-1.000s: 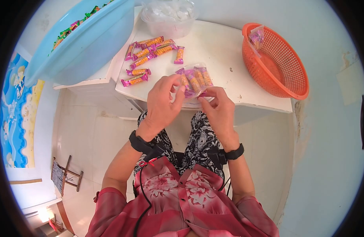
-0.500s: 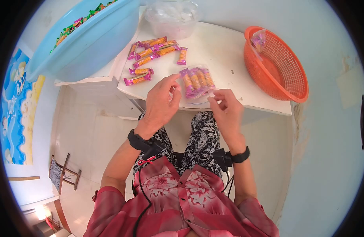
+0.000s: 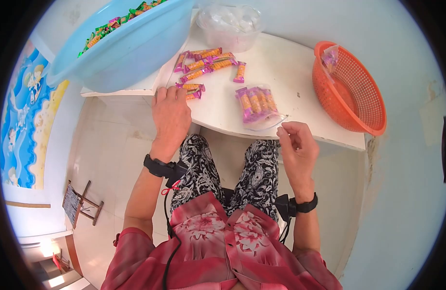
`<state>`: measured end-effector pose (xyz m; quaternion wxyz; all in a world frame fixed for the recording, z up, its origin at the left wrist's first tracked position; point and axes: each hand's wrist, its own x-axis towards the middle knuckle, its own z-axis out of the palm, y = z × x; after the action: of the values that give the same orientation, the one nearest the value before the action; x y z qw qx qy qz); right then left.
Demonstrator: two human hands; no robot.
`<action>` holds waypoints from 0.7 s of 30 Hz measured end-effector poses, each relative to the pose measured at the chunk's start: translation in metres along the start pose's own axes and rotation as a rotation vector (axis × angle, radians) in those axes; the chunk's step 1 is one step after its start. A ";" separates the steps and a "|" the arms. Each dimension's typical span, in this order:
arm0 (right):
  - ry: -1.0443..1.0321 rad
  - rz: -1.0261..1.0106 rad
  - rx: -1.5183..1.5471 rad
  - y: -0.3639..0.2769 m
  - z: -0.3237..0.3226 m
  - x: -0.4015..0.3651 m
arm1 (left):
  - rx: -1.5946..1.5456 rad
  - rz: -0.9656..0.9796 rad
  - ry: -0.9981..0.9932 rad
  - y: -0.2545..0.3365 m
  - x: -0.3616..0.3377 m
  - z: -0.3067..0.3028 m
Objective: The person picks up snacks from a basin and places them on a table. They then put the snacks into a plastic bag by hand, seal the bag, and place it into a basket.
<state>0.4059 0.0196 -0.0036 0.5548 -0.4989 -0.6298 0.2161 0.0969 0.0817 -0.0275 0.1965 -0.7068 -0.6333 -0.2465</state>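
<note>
Clear bag [image 3: 263,122] of wrapped snack sticks [image 3: 254,100] near bench [image 3: 281,60] front edge; right hand [image 3: 300,150] beside it, loosely open. Left hand [image 3: 170,118] at loose sticks [image 3: 193,87], grip unclear; light pinch likely avoids crushing.

The left hand [image 3: 171,116], palm down, reaches to the near left edge of the white tabletop [image 3: 293,72], its fingertips at small purple-and-yellow wrapped snack sticks [image 3: 197,90]. More of these sticks lie in a loose cluster just beyond, one slightly apart. The right hand [image 3: 299,147], fingers curled, is beside the open end of a clear plastic bag [image 3: 258,104] that lies flat with a row of the sticks inside. Behind stands a clear round plastic tub [image 3: 230,34]. An orange perforated plastic basket [image 3: 349,92], holding a filled bag, sits at the right; a large light-blue plastic basin [image 3: 131,53] of wrapped pieces stands at the left.
</note>
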 end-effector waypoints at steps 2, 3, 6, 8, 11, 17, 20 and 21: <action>-0.007 -0.008 0.006 -0.003 0.001 0.001 | 0.033 -0.018 -0.066 -0.005 -0.001 0.007; -0.008 -0.017 0.006 -0.002 0.001 0.001 | 0.014 -0.002 -0.052 -0.007 -0.001 0.007; -0.038 -0.036 -0.004 -0.002 0.000 -0.002 | -0.092 0.069 0.005 -0.004 -0.003 0.000; -0.094 -0.037 -0.030 -0.005 -0.003 -0.005 | -0.230 0.144 0.062 0.013 -0.003 -0.029; -0.149 -0.007 0.030 -0.018 0.002 -0.006 | -0.478 0.367 0.034 0.039 0.003 -0.056; -0.343 0.241 0.306 -0.013 -0.006 -0.026 | -0.725 0.554 -0.191 0.076 0.002 -0.072; -0.277 0.373 0.439 -0.013 -0.014 -0.036 | -0.815 0.623 -0.175 0.085 -0.002 -0.057; -0.241 0.399 0.422 -0.012 -0.018 -0.038 | -0.825 0.589 -0.139 0.088 0.000 -0.057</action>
<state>0.4131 -0.0240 -0.0066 0.5142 -0.4573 -0.5219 0.5041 0.1785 0.0370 0.0213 -0.0803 -0.8887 -0.2691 -0.3624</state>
